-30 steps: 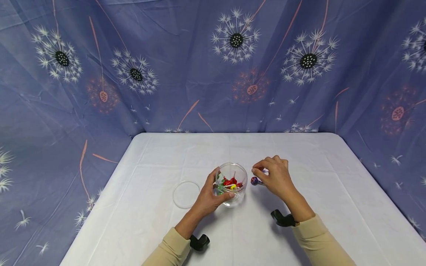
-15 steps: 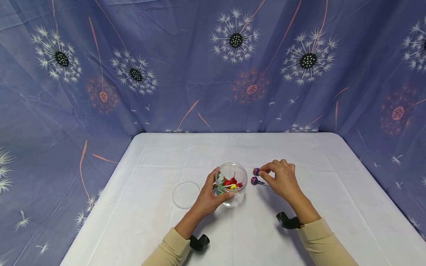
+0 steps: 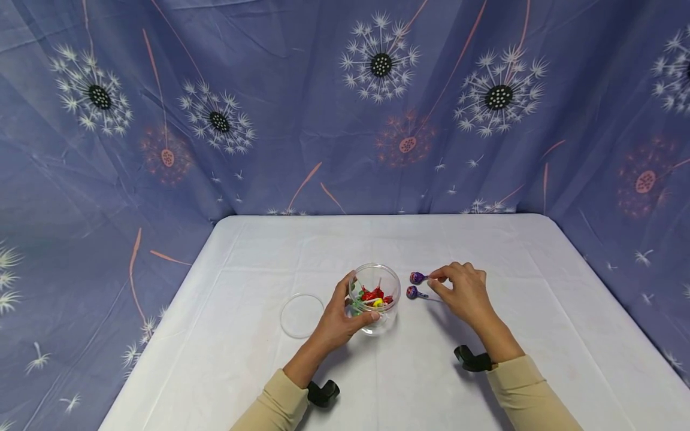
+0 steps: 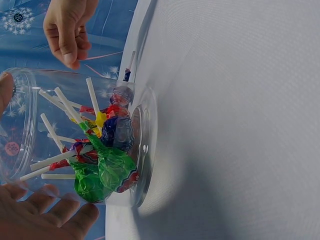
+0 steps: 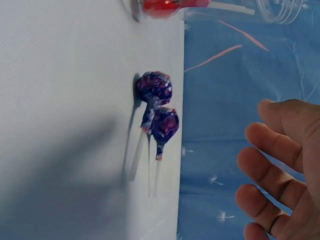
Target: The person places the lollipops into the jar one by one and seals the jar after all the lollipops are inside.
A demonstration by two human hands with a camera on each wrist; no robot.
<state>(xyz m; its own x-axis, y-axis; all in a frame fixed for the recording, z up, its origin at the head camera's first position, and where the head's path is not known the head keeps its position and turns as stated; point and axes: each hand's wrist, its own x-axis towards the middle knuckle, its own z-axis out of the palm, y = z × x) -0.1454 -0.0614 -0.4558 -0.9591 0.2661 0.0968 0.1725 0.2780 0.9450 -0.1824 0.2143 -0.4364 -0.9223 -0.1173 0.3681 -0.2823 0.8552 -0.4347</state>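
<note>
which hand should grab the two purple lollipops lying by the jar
The right hand, probably. Its fingertips are already at the sticks of the two purple lollipops on the table, and it holds nothing else. The left hand grips the jar, steadying it.

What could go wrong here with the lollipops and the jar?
The two purple lollipops lie side by side, almost touching, so lifting one by its stick may drag or roll the other. The open jar is steadied only by the left hand; sticks poke up inside, so a dropped lollipop might catch on them. The lid lies apart.
</note>
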